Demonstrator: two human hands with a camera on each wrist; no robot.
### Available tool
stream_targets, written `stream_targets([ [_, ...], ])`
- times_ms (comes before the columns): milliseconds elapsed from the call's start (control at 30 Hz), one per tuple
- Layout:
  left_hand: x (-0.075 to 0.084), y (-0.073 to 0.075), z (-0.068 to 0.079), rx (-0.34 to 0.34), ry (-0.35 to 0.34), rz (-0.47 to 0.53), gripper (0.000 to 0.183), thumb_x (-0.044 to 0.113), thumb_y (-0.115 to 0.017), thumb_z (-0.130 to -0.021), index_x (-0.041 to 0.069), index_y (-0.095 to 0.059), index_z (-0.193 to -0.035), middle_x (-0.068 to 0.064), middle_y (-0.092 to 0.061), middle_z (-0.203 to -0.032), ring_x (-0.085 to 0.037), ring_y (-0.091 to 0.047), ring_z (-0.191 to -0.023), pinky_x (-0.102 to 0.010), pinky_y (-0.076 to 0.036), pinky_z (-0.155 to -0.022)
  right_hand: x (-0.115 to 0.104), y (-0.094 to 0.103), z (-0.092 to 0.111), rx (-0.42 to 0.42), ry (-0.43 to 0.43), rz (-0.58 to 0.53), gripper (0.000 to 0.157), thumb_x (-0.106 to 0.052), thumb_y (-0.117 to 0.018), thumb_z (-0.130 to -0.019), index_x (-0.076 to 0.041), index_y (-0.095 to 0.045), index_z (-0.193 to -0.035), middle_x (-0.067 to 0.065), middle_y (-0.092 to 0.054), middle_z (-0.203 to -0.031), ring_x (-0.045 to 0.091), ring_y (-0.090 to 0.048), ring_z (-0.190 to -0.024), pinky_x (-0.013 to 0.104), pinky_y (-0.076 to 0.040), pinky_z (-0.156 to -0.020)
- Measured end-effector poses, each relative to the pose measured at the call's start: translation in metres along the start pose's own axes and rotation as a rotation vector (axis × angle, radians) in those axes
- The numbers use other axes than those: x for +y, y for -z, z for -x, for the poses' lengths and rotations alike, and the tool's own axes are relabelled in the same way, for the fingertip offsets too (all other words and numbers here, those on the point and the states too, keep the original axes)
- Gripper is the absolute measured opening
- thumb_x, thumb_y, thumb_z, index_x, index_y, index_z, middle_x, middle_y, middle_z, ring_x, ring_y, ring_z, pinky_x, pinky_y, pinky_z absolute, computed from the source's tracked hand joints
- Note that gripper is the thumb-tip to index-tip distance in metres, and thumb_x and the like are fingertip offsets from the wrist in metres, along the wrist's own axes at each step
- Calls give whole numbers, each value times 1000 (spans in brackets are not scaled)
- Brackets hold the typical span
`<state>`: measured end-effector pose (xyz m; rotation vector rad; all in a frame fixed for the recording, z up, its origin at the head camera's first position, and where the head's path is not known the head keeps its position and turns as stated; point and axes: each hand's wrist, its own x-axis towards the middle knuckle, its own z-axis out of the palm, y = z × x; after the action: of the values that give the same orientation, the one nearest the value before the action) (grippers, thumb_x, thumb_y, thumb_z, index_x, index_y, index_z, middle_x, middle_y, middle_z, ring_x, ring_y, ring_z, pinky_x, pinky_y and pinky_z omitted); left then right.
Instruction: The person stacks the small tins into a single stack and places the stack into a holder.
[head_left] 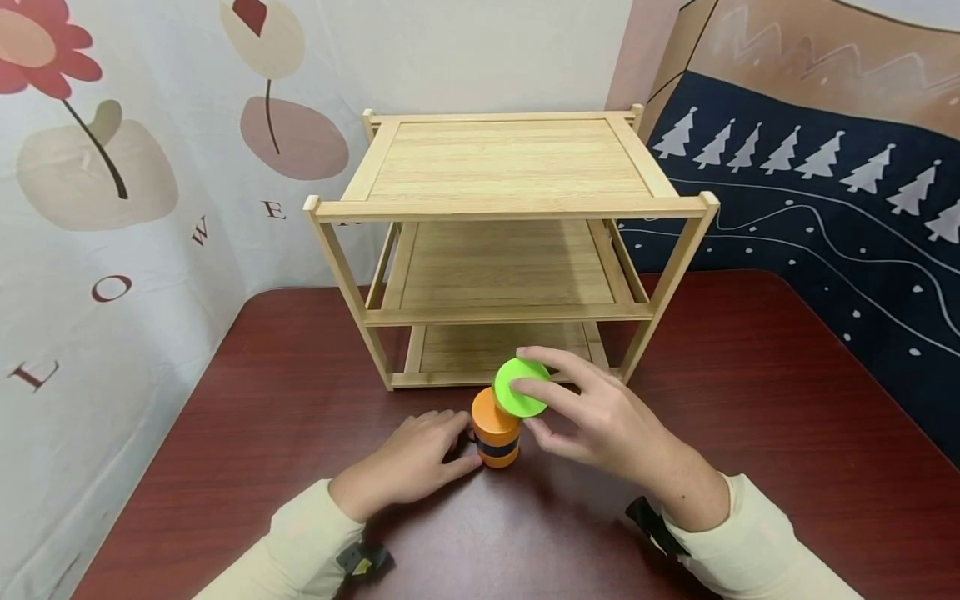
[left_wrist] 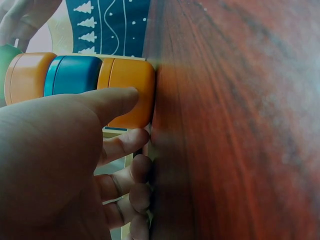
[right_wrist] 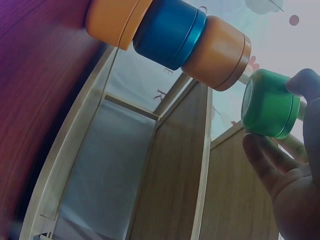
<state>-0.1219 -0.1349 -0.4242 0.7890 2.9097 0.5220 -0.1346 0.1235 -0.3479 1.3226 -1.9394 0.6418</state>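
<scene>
Right hand (head_left: 603, 412) pinching green jar (head_left: 516, 403), letters LOWE (head_left: 200, 232)

We rest our left hand (head_left: 418, 457) low, thumb (left_wrist: 115, 102) spread from bent fingers (left_wrist: 140, 196); we hold our right hand (head_left: 609, 412) higher, its fingertips (head_left: 528, 387) pinching; our left forearm (head_left: 294, 542) and right forearm (head_left: 753, 542) angle inward.

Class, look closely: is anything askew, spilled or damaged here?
Nothing stands out. The orange-and-blue stack stands upright and lined up; no spill or damage shows. The green container sits apart only because the right hand's fingers hold it.
</scene>
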Motion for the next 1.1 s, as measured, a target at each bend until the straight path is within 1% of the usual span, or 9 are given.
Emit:
stream_targets([
  [533, -1, -1, 0, 7, -12, -14, 26, 44, -68, -93, 22, -58, -103, 12, -48, -76, -8, -46, -74, -31, -37, -66, -2, -4, -1, 26, 24, 8, 24, -22, -57, -95, -9, -71, -110, 17, -65, -124, 25, -71, -97, 35, -58, -76],
  [733, -1, -1, 0, 16, -20, -18, 26, 43, -68, -93, 22, -58, -103, 12, -48, -76, -7, -46, -74, -30, -37, -66, -3, -5, -1, 27, 30, 10, 24, -23, -58, -96, -9, -71, -111, 17, -64, -125, 26, -71, -99, 34, -58, -79],
  [933, -1, -1, 1, 14, -20, -16, 26, 44, -68, -93, 22, -58, -104, 11, -48, -76, -8, -46, -73, -30, -37, -66, -2, -7, 0, 14, 30, 16, 24, -25, -58, -98, -9, -71, -112, 17, -64, -125, 26, -71, -100, 34, -58, -81],
  [1100, -1, -1, 1, 3, -14, -10, 26, 43, -68, -93, 22, -57, -104, 11, -49, -77, -8, -46, -74, -32, -38, -67, -3, -9, 2, -15, 4, 4, 26, -28, -59, -99, -9, -70, -114, 17, -63, -126, 26, -71, -102, 35, -58, -82],
])
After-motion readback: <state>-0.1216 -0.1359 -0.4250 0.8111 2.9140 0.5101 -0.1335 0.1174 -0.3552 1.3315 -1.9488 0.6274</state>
